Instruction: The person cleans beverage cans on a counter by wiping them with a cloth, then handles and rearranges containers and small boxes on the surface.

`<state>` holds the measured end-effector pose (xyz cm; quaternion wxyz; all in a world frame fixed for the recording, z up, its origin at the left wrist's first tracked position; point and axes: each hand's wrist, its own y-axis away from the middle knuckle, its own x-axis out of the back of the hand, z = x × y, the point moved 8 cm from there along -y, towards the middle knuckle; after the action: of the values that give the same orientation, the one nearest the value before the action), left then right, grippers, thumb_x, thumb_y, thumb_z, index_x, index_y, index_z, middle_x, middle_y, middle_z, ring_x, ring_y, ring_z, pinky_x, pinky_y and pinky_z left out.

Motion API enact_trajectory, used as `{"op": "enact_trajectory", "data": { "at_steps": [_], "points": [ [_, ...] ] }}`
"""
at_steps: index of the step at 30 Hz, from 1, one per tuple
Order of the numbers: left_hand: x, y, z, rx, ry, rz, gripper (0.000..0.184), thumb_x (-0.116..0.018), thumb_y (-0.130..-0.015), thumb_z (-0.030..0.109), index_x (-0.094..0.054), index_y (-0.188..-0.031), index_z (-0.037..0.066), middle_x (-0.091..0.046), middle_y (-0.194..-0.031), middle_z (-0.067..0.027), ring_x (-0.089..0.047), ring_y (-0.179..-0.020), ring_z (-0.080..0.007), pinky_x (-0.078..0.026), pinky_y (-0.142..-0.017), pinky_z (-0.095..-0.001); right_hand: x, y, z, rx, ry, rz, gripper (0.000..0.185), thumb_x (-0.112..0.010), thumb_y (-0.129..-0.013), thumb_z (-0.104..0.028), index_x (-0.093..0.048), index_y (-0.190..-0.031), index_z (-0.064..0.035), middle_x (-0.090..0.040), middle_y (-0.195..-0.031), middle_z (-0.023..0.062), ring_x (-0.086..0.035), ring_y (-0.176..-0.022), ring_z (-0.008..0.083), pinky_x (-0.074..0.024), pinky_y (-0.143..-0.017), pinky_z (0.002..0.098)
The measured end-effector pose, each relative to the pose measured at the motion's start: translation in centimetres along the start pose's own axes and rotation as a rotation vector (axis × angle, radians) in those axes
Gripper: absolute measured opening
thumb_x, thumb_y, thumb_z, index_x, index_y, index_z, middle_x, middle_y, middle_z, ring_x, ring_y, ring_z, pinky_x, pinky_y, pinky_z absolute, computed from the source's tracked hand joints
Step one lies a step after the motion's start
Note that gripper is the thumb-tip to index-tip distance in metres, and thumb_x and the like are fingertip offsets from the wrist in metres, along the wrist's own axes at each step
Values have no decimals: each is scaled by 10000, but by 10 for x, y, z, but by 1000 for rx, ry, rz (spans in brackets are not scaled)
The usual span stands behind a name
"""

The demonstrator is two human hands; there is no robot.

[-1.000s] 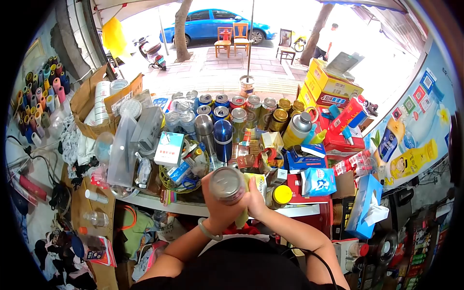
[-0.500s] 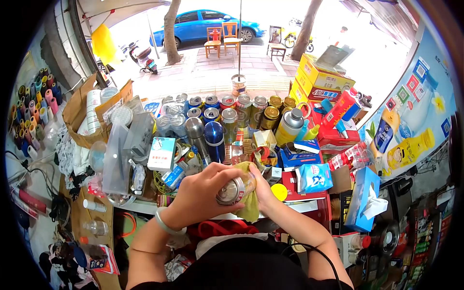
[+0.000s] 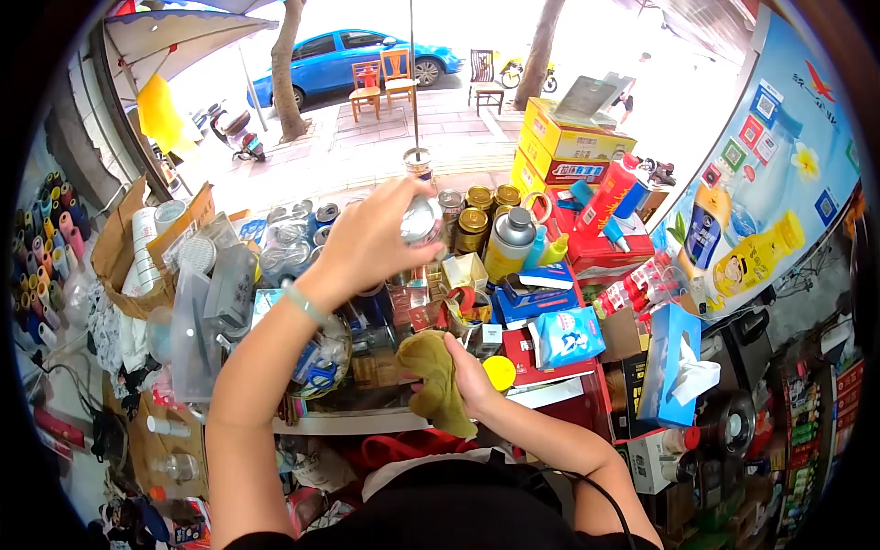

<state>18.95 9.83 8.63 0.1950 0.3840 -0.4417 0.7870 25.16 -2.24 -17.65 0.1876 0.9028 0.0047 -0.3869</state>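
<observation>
A drink can (image 3: 422, 223) with a silvery end is gripped by my left hand (image 3: 371, 236), raised over the rows of cans at the back of the counter. The back of that hand hides part of the can and several others behind it. Closer to me, my right hand (image 3: 471, 378) holds a crumpled yellow-green cloth (image 3: 434, 390) that hangs down over the counter's front edge. Gold-topped cans (image 3: 472, 220) stand to the right of the held can. Beside them rises a grey-capped spray can (image 3: 510, 243).
Clear-wrapped cans (image 3: 286, 247) and a plastic bin (image 3: 194, 335) crowd the left side. To the right are a blue-white packet (image 3: 566, 336), a yellow lid (image 3: 499, 372), a tissue box (image 3: 667, 367) and stacked yellow boxes (image 3: 568, 142). A thin pole (image 3: 414, 82) stands beyond the counter.
My left hand has carried the can away from the cloth, forward over the can rows. The right hand, still with the cloth, has moved slightly left and lower. The view has shifted right.
</observation>
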Motion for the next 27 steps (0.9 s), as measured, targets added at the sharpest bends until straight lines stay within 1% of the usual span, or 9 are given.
{"op": "enact_trajectory", "data": {
  "at_steps": [1,3,7,14,17,20,22,25,27],
  "points": [
    [-9,-12,-5,-50,0,-39,533,-807,-744,333,-582,-1174,114,-656,-1057,-116,-648,-1010,-308,-510,-855,-386,-1,3,1,-6,0,-5,517,-335,-1075,-414,-546,-1306,-1,-650,-1221,131,-667,-1057,233,-563,-862,379],
    [-27,-34,-26,8,-14,-117,544,-800,-745,365,-579,-1186,136,-662,-1068,-116,-649,-1016,-310,-509,-850,-391,-5,12,2,-34,86,5,580,-311,-1061,-479,-523,-1333,-13,-636,-1228,173,-659,-1041,298,-567,-822,433],
    [-72,-50,-59,85,-134,-301,588,-780,-742,456,-564,-1220,191,-674,-1104,-118,-648,-1038,-316,-505,-829,-417,-11,22,-4,-32,105,-14,570,-309,-1067,-461,-521,-1329,-1,-640,-1215,166,-663,-1033,289,-567,-834,437],
    [-116,-52,-94,91,-216,-363,648,-777,-720,511,-553,-1230,179,-679,-1074,-144,-658,-1003,-335,-503,-811,-447,-11,27,-11,17,109,-85,580,-310,-1067,-465,-508,-1345,3,-631,-1230,164,-657,-1060,279,-565,-838,417],
    [-132,-52,-100,51,-229,-422,655,-796,-718,468,-548,-1232,146,-676,-1056,-156,-652,-1000,-347,-498,-830,-456,-14,27,-13,16,93,-106,584,-307,-1066,-471,-503,-1350,0,-625,-1246,159,-653,-1071,276,-560,-849,414],
    [-159,-44,-112,46,-154,-586,664,-838,-702,370,-538,-1234,109,-669,-1054,-148,-638,-1025,-350,-491,-871,-467,-16,25,-14,5,104,-119,590,-296,-1065,-483,-498,-1358,-12,-618,-1261,148,-646,-1084,274,-552,-864,411],
    [-175,-39,-103,-229,-277,-584,669,-867,-678,285,-528,-1214,72,-648,-1103,-150,-629,-1039,-358,-496,-884,-469,-17,24,-14,-3,108,-117,595,-286,-1065,-491,-496,-1363,-20,-616,-1267,141,-641,-1090,272,-547,-873,411],
    [-191,-33,-101,-185,-362,-733,678,-871,-670,259,-497,-1198,57,-596,-1156,-163,-638,-1028,-364,-521,-855,-453,-15,22,-14,6,15,-110,550,-335,-1067,-456,-540,-1322,-14,-650,-1211,110,-664,-1044,230,-557,-816,364],
    [-198,-29,-94,-196,-471,-834,694,-870,-668,244,-477,-1210,62,-577,-1156,-156,-659,-1003,-344,-548,-813,-438,-14,19,-11,-11,59,-129,628,-265,-1053,-534,-493,-1373,-45,-614,-1277,130,-629,-1086,271,-532,-890,416]
  ]
}}
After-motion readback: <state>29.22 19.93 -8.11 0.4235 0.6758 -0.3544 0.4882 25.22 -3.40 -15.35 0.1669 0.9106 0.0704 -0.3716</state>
